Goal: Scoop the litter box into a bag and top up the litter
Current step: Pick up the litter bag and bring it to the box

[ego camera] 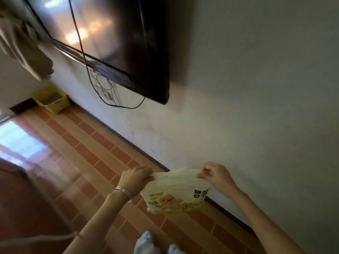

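Head view: one dark television (113, 44) with loose cables (102, 88) hangs on the wall (256, 88) at upper centre; one yellow litter box (52, 99) sits far left on the floor (88, 153). Low centre, left hand (136, 177) and right hand (217, 176) each pinch the top edge of one litter bag (174, 193), stretched between them above two slippers (156, 243).

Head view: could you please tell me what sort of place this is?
Likely a home living room: a wall-mounted television, a brick-patterned tile floor, and a yellow litter box standing on it.

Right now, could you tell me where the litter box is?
In the head view, the yellow litter box sits far left on the floor against the wall, near the hanging cables.
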`<move>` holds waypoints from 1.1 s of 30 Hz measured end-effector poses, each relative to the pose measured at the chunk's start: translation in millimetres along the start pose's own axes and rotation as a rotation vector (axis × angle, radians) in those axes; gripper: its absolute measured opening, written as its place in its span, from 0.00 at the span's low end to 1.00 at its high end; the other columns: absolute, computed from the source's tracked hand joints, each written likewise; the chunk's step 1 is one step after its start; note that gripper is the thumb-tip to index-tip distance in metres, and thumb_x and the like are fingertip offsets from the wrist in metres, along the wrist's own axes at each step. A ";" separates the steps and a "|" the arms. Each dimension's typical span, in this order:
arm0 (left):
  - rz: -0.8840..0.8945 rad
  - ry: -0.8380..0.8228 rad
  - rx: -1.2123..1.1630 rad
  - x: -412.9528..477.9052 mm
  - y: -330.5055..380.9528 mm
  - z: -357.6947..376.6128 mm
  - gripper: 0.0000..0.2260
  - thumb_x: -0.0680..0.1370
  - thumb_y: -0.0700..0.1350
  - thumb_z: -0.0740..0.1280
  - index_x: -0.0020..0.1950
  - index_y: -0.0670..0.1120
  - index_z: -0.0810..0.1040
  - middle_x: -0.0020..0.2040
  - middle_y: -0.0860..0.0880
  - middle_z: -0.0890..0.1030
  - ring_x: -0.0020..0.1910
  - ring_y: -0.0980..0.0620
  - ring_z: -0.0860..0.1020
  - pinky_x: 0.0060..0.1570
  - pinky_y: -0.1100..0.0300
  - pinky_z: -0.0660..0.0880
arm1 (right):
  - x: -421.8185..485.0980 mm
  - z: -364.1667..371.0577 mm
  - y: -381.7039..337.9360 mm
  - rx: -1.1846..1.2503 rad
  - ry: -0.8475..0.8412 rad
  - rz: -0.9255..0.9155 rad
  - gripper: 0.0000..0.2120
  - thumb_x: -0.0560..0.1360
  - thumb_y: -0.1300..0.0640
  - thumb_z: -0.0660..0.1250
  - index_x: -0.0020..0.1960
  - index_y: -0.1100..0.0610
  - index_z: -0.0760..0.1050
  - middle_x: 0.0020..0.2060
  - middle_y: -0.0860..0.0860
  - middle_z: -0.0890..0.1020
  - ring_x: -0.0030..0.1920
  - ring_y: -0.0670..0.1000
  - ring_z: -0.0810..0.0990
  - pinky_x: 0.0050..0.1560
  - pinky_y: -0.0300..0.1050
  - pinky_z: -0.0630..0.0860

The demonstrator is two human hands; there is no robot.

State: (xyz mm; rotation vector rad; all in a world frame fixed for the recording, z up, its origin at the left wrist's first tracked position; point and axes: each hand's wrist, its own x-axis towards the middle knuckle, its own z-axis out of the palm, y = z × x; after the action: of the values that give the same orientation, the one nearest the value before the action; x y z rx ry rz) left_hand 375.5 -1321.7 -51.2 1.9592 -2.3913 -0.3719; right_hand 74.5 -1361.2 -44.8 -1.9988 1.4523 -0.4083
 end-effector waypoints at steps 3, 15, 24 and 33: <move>-0.115 0.015 -0.035 -28.2 -28.3 -5.5 0.10 0.77 0.57 0.59 0.48 0.51 0.72 0.46 0.55 0.77 0.46 0.52 0.77 0.37 0.58 0.71 | 20.4 14.9 -31.5 0.033 -0.041 -0.062 0.15 0.68 0.48 0.73 0.31 0.44 0.68 0.31 0.43 0.74 0.36 0.41 0.73 0.39 0.43 0.70; -0.388 0.130 -0.184 -97.1 -193.3 -42.1 0.11 0.75 0.57 0.64 0.46 0.50 0.76 0.44 0.55 0.79 0.45 0.51 0.78 0.39 0.56 0.72 | 123.5 108.5 -182.1 0.027 -0.244 -0.239 0.12 0.65 0.50 0.76 0.33 0.43 0.72 0.34 0.42 0.78 0.38 0.40 0.76 0.40 0.39 0.71; -0.411 0.226 -0.188 -133.6 -331.1 -84.2 0.10 0.74 0.56 0.67 0.47 0.50 0.77 0.45 0.55 0.80 0.46 0.50 0.79 0.36 0.58 0.69 | 189.2 185.0 -299.6 -0.033 -0.300 -0.320 0.12 0.66 0.53 0.75 0.35 0.44 0.72 0.33 0.41 0.77 0.36 0.38 0.74 0.38 0.32 0.69; -0.507 0.241 -0.209 -154.1 -425.3 -96.8 0.09 0.74 0.54 0.68 0.46 0.50 0.77 0.44 0.55 0.80 0.45 0.50 0.78 0.36 0.58 0.70 | 248.9 248.0 -377.8 -0.076 -0.355 -0.402 0.06 0.68 0.53 0.73 0.39 0.51 0.77 0.36 0.41 0.78 0.39 0.39 0.76 0.39 0.35 0.72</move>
State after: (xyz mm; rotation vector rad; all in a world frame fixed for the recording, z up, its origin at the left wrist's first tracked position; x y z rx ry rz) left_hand 833.7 -1264.8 -22.8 2.3288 -1.6264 -0.3527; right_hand 583.1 -1443.2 -15.9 -2.2879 0.8613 -0.1502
